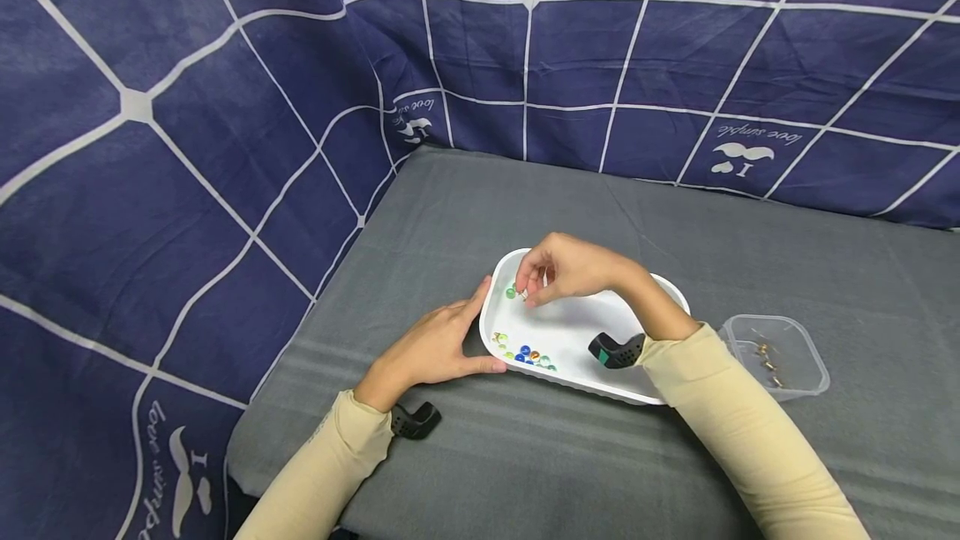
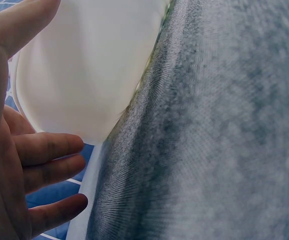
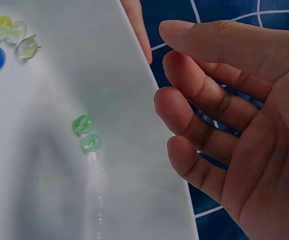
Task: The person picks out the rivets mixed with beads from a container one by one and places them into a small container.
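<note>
A white tray (image 1: 585, 332) holds glass marbles. Two green marbles (image 3: 87, 132) lie together near its far left corner; blue, yellow-green, clear and orange ones (image 1: 527, 351) cluster at the near left. A small metallic piece (image 1: 496, 337) shows by that cluster. My left hand (image 1: 438, 344) rests against the tray's left end, fingers extended, thumb at the near rim. My right hand (image 1: 562, 269) hovers over the tray beside the green marbles, fingers bent. A tiny pale speck shows at its fingertips in the head view; the right wrist view shows nothing between thumb and fingers.
To the right of the tray stands a clear plastic container (image 1: 806, 357) with several small brass-coloured pieces (image 1: 768, 365) inside. Grey cloth (image 1: 465, 457) covers the surface. Blue cloth with white lines (image 1: 585, 48) hangs behind and along the left.
</note>
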{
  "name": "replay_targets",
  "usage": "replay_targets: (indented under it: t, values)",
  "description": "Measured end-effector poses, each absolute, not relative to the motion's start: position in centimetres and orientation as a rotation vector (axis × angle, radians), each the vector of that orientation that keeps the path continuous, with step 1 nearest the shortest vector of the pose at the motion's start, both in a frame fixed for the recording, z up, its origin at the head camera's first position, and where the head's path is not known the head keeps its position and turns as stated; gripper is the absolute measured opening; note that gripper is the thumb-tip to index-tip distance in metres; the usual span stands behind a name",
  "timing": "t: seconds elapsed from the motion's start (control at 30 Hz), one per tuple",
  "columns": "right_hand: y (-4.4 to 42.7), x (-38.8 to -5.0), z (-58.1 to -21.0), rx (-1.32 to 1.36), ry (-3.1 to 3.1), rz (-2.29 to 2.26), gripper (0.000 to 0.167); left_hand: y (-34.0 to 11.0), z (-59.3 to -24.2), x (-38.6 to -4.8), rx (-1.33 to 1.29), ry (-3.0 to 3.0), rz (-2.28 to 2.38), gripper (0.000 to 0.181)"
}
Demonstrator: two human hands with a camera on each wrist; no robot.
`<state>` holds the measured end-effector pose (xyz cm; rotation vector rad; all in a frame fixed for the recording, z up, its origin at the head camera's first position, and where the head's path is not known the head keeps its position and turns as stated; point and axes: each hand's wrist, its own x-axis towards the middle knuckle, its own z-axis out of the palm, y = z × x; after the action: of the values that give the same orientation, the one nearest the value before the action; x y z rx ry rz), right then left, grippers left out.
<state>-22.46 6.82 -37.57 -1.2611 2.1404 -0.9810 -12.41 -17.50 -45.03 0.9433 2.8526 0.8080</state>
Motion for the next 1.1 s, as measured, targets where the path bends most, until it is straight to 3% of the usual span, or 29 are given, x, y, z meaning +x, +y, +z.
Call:
replay_targets:
  t: [1.1]
  values:
    - [9.5,-21.3,-35.5,-1.203,2.223,-1.027,0.01,-17.5,-44.8,-12.3,0.945,2.846,0.815,0.115]
